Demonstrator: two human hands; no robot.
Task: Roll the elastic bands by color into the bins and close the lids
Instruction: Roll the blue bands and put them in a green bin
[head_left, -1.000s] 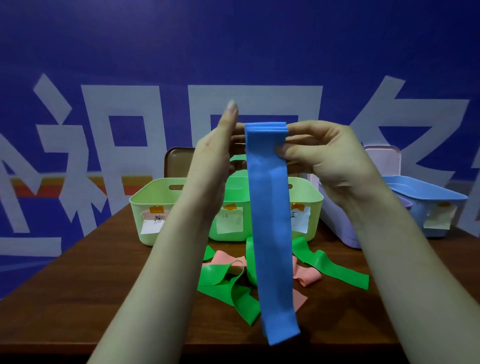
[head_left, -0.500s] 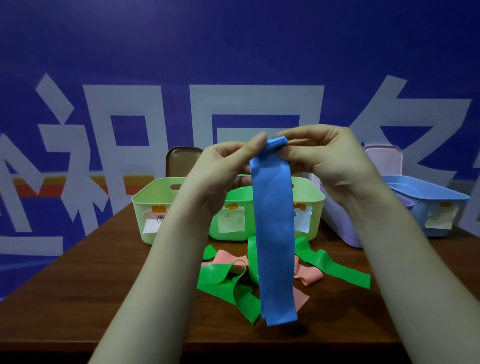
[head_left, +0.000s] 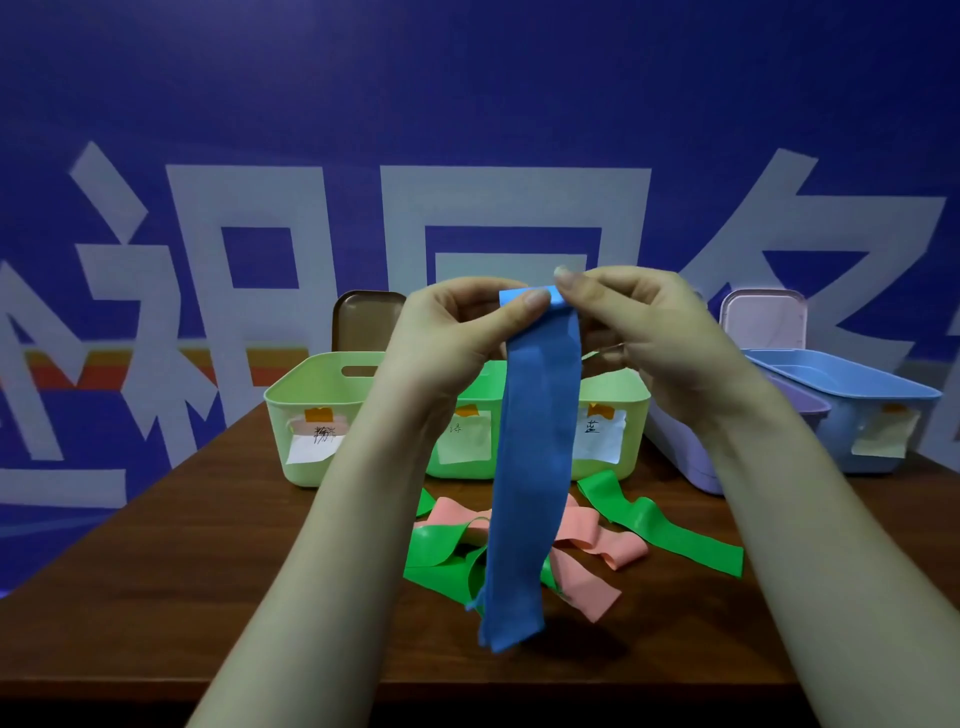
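Blue wall with white lettering backs a wooden desk (head_left: 208, 571). The left hand (head_left: 457, 332) and right hand (head_left: 639, 332) pinch the folded top end of the blue band (head_left: 535, 467) from either side, equally near. The band hangs with its long axis vertical, free end low near the desk's front edge. Rolling should proceed downward. Bins (head_left: 291, 415) stand behind, toward the far edge.

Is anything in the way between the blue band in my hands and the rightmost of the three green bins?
Nothing visible does. The left hand and right hand pinch the blue band, which hangs in front of that green bin. No lid shows on it; the right hand hides part of its opening.
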